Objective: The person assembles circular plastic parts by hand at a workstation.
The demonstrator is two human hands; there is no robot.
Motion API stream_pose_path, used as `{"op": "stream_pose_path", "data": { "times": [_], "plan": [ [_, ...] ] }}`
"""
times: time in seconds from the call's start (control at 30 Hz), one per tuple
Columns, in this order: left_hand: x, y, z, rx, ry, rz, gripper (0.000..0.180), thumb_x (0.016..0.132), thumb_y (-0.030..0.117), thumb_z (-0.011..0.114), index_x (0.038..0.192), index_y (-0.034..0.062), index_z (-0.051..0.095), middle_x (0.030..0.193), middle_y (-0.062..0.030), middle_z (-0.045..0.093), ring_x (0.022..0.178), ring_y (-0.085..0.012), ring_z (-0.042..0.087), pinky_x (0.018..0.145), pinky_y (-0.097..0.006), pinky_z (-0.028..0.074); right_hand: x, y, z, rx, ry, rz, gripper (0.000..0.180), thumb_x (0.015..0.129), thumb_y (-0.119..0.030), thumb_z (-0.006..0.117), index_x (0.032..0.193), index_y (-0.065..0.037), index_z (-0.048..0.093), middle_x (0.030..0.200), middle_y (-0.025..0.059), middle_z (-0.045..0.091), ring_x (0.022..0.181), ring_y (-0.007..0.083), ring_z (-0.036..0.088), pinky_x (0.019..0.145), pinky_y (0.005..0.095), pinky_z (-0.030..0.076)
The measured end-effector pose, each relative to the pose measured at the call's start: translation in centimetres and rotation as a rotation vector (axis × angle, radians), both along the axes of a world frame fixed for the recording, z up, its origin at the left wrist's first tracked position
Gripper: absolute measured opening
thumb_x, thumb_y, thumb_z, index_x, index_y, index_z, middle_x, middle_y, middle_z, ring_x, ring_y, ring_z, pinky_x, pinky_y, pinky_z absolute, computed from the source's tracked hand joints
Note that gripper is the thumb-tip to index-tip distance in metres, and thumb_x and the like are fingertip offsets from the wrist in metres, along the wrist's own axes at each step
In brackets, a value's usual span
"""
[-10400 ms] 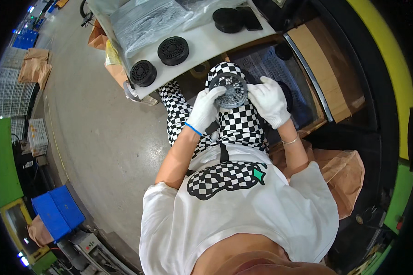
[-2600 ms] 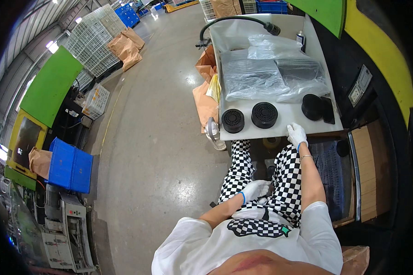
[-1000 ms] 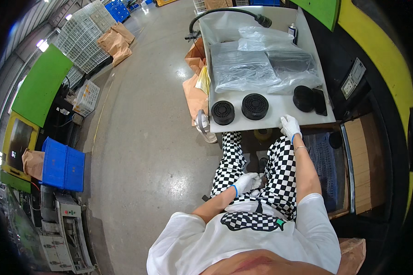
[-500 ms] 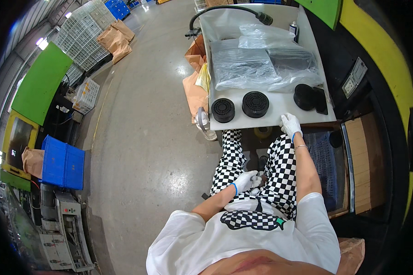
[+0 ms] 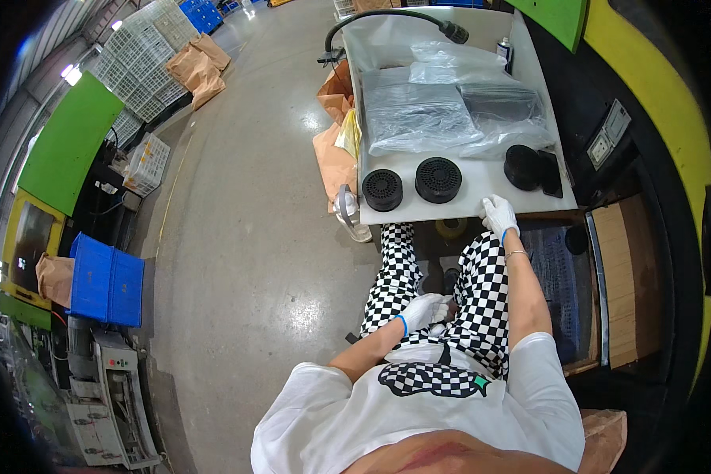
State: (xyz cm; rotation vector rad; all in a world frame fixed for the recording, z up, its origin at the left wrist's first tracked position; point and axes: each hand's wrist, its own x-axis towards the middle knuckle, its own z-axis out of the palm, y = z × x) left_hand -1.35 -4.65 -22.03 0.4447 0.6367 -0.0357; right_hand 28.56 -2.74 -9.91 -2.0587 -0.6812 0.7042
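My left hand [image 5: 425,314], in a white glove with a blue cuff, lies in my lap over the checkered trousers [image 5: 483,304]. Its fingers are curled, and whatever they may hold is hidden. At the front edge of the white worktable [image 5: 470,204], my right hand [image 5: 498,216], gloved too, is closed over the rim. Beyond it on the tabletop stand round black perforated parts: a smaller one [image 5: 383,189] at the left and a larger one [image 5: 438,180] near the middle. Another round black part [image 5: 523,167] sits at the right against a flat black piece [image 5: 551,174].
Clear plastic bags [image 5: 419,110] cover the table's back half, with a spray can [image 5: 504,50] and a black gooseneck lamp [image 5: 453,31] behind. Brown paper bags [image 5: 336,162] hang at its left. A cardboard box [image 5: 624,284] stands right. Blue crates [image 5: 107,280] are far left.
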Motion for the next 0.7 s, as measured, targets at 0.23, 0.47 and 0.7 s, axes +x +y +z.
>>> {"op": "stream_pose_path", "data": {
  "times": [0.23, 0.47, 0.7],
  "plan": [
    [0.5, -0.4, 1.2, -0.018, 0.051, 0.037, 0.020, 0.095, 0.022, 0.053, 0.102, 0.0043, 0.060, 0.085, -0.0046, 0.061, 0.070, -0.0138, 0.057, 0.065, -0.026, 0.049, -0.3, -0.5, 0.7, 0.014, -0.032, 0.016, 0.023, 0.095, -0.023, 0.048, 0.093, -0.003, 0.059, 0.067, 0.0069, 0.060, 0.048, 0.0133, 0.052, 0.044, 0.0288, 0.042],
    [0.2, 0.0, 0.1, -0.020, 0.023, -0.013, 0.021, 0.096, 0.022, 0.053, 0.105, 0.0043, 0.059, 0.096, -0.0081, 0.063, 0.085, -0.0192, 0.060, 0.078, -0.032, 0.051, -0.3, -0.1, 0.5, 0.027, 0.012, -0.002, 0.022, 0.095, -0.022, 0.047, 0.091, -0.004, 0.058, 0.067, 0.0067, 0.060, 0.047, 0.0128, 0.051, 0.044, 0.0288, 0.041],
    [0.4, -0.2, 1.1, 0.011, 0.020, -0.020, 0.022, 0.096, 0.023, 0.052, 0.106, 0.0040, 0.059, 0.096, -0.0077, 0.062, 0.085, -0.0187, 0.060, 0.078, -0.032, 0.051, 0.0, -0.2, 0.1, 0.027, 0.008, 0.001, 0.021, 0.096, -0.022, 0.048, 0.090, -0.004, 0.058, 0.066, 0.0062, 0.060, 0.047, 0.0127, 0.051, 0.042, 0.0287, 0.040]
  ]
}}
